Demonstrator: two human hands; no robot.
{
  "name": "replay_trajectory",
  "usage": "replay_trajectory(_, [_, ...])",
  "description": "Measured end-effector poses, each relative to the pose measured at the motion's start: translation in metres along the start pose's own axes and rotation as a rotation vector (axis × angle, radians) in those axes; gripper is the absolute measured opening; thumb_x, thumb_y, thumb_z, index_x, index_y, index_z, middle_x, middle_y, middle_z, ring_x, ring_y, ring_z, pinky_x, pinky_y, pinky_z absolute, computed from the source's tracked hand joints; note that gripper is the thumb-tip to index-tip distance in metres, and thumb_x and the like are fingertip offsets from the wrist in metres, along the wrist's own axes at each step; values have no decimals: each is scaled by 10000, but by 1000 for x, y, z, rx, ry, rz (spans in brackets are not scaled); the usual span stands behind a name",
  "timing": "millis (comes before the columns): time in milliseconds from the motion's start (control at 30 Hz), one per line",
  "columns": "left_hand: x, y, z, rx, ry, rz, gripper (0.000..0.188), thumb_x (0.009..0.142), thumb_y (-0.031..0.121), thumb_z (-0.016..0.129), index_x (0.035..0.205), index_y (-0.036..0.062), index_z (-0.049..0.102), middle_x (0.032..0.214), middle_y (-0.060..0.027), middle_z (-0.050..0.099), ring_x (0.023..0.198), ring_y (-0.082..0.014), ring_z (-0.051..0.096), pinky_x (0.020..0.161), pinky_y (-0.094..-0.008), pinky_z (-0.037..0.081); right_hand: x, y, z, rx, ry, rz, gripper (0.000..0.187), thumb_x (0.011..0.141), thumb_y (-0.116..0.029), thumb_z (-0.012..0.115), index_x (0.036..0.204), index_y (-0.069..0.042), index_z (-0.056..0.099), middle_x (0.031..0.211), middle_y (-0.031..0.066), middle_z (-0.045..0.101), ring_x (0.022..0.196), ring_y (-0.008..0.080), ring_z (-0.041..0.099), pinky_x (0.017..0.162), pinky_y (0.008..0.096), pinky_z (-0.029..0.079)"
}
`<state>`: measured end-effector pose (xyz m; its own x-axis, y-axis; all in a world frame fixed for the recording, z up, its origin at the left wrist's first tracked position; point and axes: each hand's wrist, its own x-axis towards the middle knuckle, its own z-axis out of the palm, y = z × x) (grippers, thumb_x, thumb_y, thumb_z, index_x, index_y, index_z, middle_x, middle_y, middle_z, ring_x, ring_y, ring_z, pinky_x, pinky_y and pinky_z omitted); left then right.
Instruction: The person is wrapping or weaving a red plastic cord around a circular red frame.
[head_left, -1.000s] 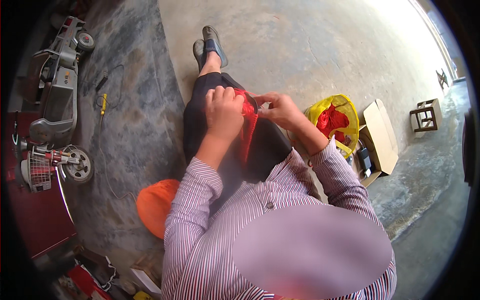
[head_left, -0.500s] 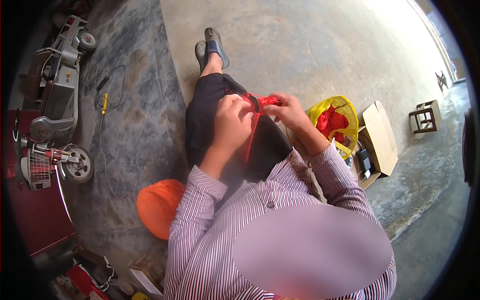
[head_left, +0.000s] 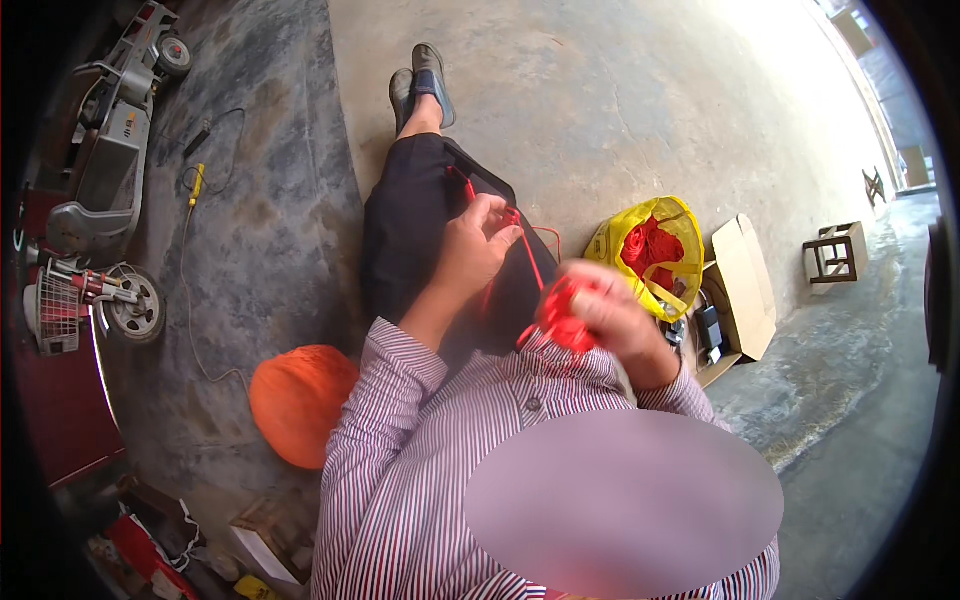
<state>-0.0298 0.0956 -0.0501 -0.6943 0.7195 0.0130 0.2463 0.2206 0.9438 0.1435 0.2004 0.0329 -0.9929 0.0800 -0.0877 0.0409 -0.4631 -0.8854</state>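
Over my lap, my left hand (head_left: 468, 248) pinches a piece of red cord work (head_left: 512, 217) between thumb and fingers. One red end of it sticks out past the fingertips toward my knee. A taut red strand (head_left: 533, 262) runs from there down to my right hand (head_left: 622, 318), which is closed round a loose bundle of red cord (head_left: 566, 318) close to my shirt front. Motion blurs the right fingers and part of the bundle. Another thin red strand curves over the edge of my dark trousers (head_left: 405, 215) to the right of the left hand.
A yellow bag (head_left: 603, 243) holding red cord balls (head_left: 650, 248) stands at my right, beside an opened cardboard box (head_left: 745, 290). An orange round cushion (head_left: 303, 405) lies at my left. Farther off are a wooden stool (head_left: 838, 252), a yellow-handled corded tool (head_left: 197, 183) and a scooter (head_left: 120, 160).
My right hand has moved away from the left, down and toward my body, carrying the red bundle and stretching the strand between them. The left hand has stayed nearly in place.
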Motion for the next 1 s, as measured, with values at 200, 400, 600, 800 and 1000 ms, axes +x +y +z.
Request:
replay_trajectory(200, [0,-3,3,161,2,79,278,799,113,736,1006,3,588,782,-92,651,693,-147,605,654,-297,500,-13,-34,28,187,91,-753,169,908,-179,586,844,-125,439,584,-32,435,442,131,348,490,301,333])
replay_trajectory(400, [3,21,4,308,406,349,230,855,142,692,1010,2,596,723,-56,595,581,-130,500,585,-281,464,-6,-76,-11,-35,-358,-745,388,792,-238,742,992,-87,445,778,32,554,637,152,494,595,308,401])
replay_trajectory(600, [33,9,-21,-414,84,-227,170,983,163,495,933,34,593,565,35,473,446,-27,379,388,-194,272,56,-16,-63,-1230,71,-272,217,777,-52,647,989,-84,614,905,85,641,824,270,642,708,350,493])
replay_trajectory(800, [31,-32,-7,-303,-16,-424,210,965,264,552,924,61,592,585,42,479,411,-28,358,360,-205,261,107,39,-56,-1365,295,-40,312,737,-56,688,1046,-88,660,991,91,646,875,279,632,787,348,493])
replay_trajectory(1000, [32,42,-44,-766,47,-530,171,973,208,517,915,59,577,621,32,522,391,-29,342,346,-194,248,93,33,-66,-696,323,-326,380,737,-165,751,1083,-55,640,1093,116,641,1071,290,592,938,403,452])
